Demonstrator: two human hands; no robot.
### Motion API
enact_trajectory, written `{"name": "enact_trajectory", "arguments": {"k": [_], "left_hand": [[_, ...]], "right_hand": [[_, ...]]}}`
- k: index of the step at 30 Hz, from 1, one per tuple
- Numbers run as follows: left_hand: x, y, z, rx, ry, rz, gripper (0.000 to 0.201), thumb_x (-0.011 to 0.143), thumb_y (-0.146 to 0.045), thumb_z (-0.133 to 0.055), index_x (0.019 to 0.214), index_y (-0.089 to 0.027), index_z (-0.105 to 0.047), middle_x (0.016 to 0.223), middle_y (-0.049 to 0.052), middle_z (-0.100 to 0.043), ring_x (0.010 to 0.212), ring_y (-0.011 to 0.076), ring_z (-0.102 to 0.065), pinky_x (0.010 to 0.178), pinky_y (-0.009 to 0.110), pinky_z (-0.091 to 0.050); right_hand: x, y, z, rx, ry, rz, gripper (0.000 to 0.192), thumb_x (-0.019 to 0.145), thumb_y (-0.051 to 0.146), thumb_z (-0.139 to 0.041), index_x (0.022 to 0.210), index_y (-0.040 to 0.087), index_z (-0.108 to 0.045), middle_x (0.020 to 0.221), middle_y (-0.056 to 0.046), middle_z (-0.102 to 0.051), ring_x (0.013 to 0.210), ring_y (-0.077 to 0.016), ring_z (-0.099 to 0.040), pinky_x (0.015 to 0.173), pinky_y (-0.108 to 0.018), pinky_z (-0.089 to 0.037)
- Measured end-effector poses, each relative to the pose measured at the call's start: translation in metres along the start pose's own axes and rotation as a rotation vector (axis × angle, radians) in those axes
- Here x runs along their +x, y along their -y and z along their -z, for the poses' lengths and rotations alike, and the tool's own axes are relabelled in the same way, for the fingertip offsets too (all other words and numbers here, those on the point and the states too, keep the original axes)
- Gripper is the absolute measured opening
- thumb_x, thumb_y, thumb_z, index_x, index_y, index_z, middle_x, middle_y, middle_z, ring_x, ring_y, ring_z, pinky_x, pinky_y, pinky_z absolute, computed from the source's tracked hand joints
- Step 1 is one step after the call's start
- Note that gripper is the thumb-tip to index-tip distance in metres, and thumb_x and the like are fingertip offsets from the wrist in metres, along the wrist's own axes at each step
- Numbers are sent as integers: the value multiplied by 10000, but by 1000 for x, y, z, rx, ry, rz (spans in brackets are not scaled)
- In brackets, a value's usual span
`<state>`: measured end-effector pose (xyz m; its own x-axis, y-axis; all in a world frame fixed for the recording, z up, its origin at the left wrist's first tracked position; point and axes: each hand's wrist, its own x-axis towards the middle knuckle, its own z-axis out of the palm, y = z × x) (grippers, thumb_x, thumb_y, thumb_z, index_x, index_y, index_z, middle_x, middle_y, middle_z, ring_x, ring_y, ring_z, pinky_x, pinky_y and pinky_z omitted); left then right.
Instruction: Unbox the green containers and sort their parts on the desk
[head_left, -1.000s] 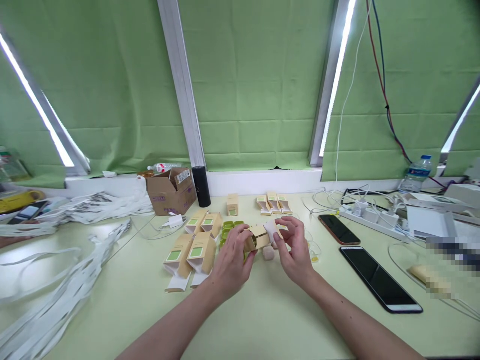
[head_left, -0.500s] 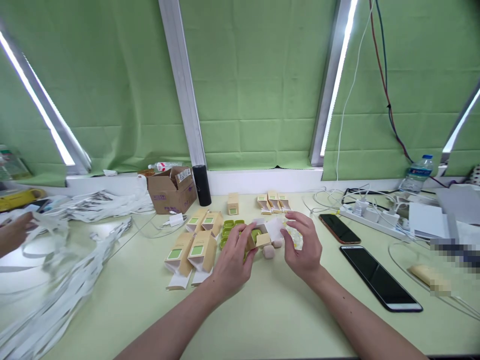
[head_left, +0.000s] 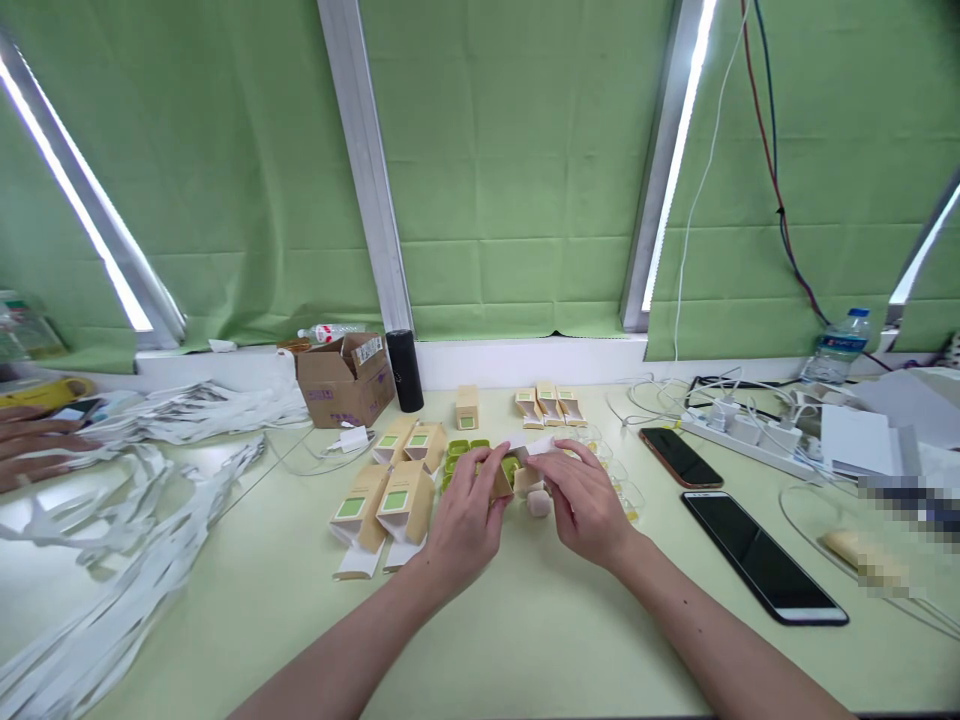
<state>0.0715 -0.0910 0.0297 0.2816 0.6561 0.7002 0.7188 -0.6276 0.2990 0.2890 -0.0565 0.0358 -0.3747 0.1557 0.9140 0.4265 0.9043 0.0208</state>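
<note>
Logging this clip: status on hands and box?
Left hand grips small carton. Right hand pinches its white flap. Pink block lies between the hands.

The small box (head_left: 504, 478) between the left hand (head_left: 465, 520) and the right hand (head_left: 589, 505) is matt tan cardboard with a white paper flap, as are the flat cartons (head_left: 386, 505) beside it. The tabletop (head_left: 525, 640) is a smooth, pale green, low-sheen laminate. The phone (head_left: 761, 555) has a glossy black glass face, the curtain (head_left: 517, 170) is matt green cloth, and the water bottle (head_left: 834, 348) is clear plastic.
</note>
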Motion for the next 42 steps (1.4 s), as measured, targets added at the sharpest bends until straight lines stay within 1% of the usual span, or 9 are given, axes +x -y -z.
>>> {"name": "enact_trajectory", "arguments": {"k": [5, 8, 11, 15, 22, 24, 29, 34, 42], "left_hand": [[0, 2, -1, 37, -23, 6, 709, 987, -150, -528, 1630, -306, -273, 1385, 153, -511, 1277, 291, -572, 1028, 469, -551], [-1, 3, -2, 55, -34, 8, 721, 983, -139, -528, 1634, -304, -266, 1389, 154, -506, 1289, 294, -563, 1033, 472, -546], [-1, 4, -1, 77, -40, -8, 735, 974, -111, -520, 1636, -306, -265, 1377, 154, -506, 1282, 294, -563, 1019, 469, -553], [-1, 3, 0, 106, -46, -44, 747, 962, -98, -533, 1634, -309, -287, 1339, 147, -527, 1240, 286, -576, 976, 438, -571], [-1, -3, -1, 199, -71, -161, 741, 996, -109, -521, 1657, -306, -251, 1288, 150, -569, 1228, 288, -586, 918, 396, -598], [-1, -4, -2, 238, -79, -190, 733, 1005, -110, -512, 1660, -306, -248, 1286, 154, -575, 1233, 294, -586, 904, 390, -604], [0, -6, -3, 321, -88, -251, 749, 1000, -78, -490, 1665, -310, -237, 1262, 151, -581, 1229, 302, -586, 942, 422, -601], [1, -3, -2, 321, -110, -208, 695, 1019, -121, -481, 1653, -312, -269, 1287, 159, -566, 1247, 306, -583, 967, 451, -598], [2, 3, -1, 273, -107, -160, 716, 1008, -123, -482, 1656, -327, -255, 1304, 156, -553, 1258, 311, -567, 974, 470, -598]], "right_hand": [[-3, 1, -4, 8, -96, -54, 492, 950, -3, -500, 1365, 247, -587, 1037, -67, -790, 876, -212, -748, 998, -515, -545], [-3, 1, -5, 11, -143, -73, 473, 954, 4, -524, 1346, 255, -603, 1041, -69, -780, 934, -227, -746, 956, -483, -554], [-2, 4, -7, 27, -116, -92, 430, 959, 26, -532, 1316, 248, -622, 1093, -97, -752, 1014, -245, -725, 941, -477, -556], [-1, 6, -9, 32, -42, -150, 349, 972, 66, -540, 1245, 254, -648, 1171, -115, -717, 1011, -249, -711, 960, -509, -531], [1, 12, -15, 47, -103, -354, 82, 962, 228, -664, 1025, 262, -704, 1066, -82, -718, 936, -256, -689, 912, -502, -504], [0, 14, -18, 36, -99, -409, 39, 949, 243, -683, 975, 257, -708, 1038, -68, -711, 890, -243, -690, 933, -514, -473], [1, 21, -22, 53, -72, -497, 109, 957, 228, -637, 851, 242, -659, 991, -50, -702, 961, -248, -684, 974, -510, -404], [3, 23, -19, 126, -126, -569, 137, 972, 237, -609, 838, 242, -582, 1048, -54, -744, 1047, -267, -689, 1014, -514, -391], [-5, 19, -21, 301, -216, -690, 139, 1032, 364, -569, 943, 258, -583, 1131, -109, -759, 1096, -284, -684, 887, -469, -569]]}}
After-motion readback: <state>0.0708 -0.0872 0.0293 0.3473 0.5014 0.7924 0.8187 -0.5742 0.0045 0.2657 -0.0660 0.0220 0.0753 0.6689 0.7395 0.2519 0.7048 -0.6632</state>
